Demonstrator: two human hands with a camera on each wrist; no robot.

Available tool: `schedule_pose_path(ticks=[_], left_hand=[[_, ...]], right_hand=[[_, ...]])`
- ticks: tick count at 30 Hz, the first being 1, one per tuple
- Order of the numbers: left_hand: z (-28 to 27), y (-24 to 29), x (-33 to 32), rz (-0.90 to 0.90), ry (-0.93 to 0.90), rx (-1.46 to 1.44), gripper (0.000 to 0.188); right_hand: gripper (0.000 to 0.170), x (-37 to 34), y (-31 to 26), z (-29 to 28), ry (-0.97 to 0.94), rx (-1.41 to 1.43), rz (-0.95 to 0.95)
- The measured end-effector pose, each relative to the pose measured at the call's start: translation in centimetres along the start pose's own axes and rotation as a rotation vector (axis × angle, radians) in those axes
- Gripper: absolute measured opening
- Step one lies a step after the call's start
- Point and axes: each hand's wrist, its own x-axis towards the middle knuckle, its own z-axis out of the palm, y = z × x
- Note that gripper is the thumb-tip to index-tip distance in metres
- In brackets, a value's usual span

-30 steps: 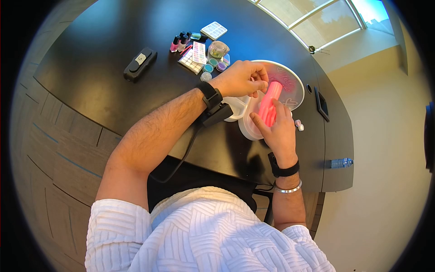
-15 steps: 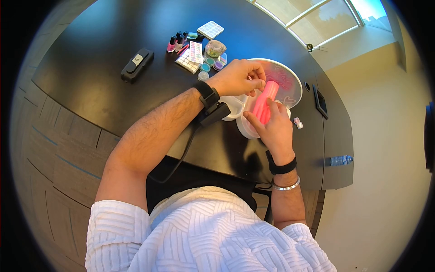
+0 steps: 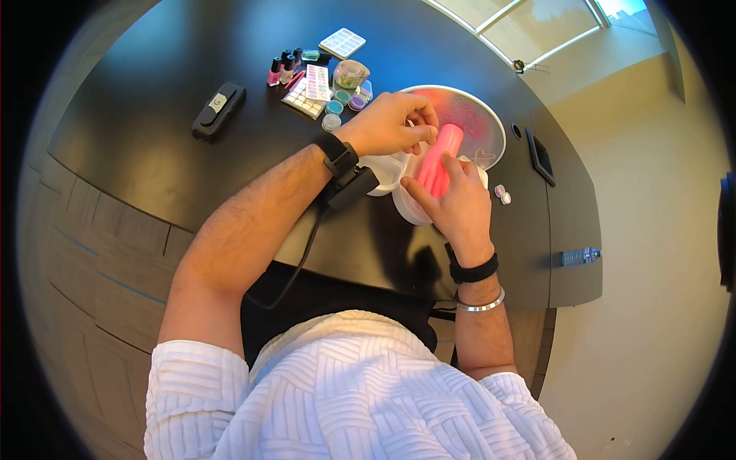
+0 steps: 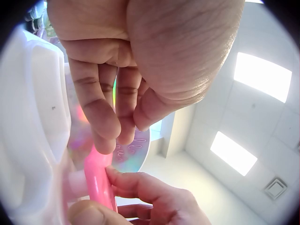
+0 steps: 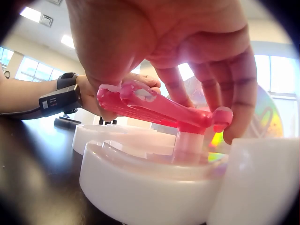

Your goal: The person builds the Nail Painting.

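Note:
A pink plastic model hand point(image 3: 449, 140) stands on a pale post point(image 5: 188, 145) in a white compartmented case point(image 5: 140, 187). My right hand point(image 3: 464, 208) grips it, the thumb on one side and fingers on the other. White patches show at the tips of its pink fingers in the right wrist view. My left hand point(image 3: 389, 125) is at the model hand's narrow far end, thumb tip close against the index finger, other fingers bent. I cannot tell whether something small is between these fingertips. Behind rises the case's round, shiny lid point(image 3: 491, 130) with pink lettering.
Left of the case lie nail polish bottles point(image 3: 280, 69), a sheet of small stickers point(image 3: 317, 82), glitter pots point(image 3: 334, 107) and a white palette point(image 3: 342, 43). Further left is a black case point(image 3: 218, 111). To the right are small white pieces point(image 3: 502, 194), a dark tablet point(image 3: 540, 157) and a water bottle point(image 3: 580, 257).
The head view has turned slightly, so the table things appear further left and up. Both hands keep nearly the same place at the model hand.

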Motion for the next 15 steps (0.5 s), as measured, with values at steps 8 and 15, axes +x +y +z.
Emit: schedule_pose_path(ticks=[8, 15], left_hand=[[0.3, -0.1, -0.1, -0.055, -0.024, -0.017, 0.014], [0.3, -0.4, 0.0, -0.109, -0.066, 0.031, 0.017]], right_hand=[[0.079, 0.1, 0.3, -0.2, 0.013, 0.009, 0.018], [0.077, 0.4, 0.3, -0.9, -0.037, -0.018, 0.019]])
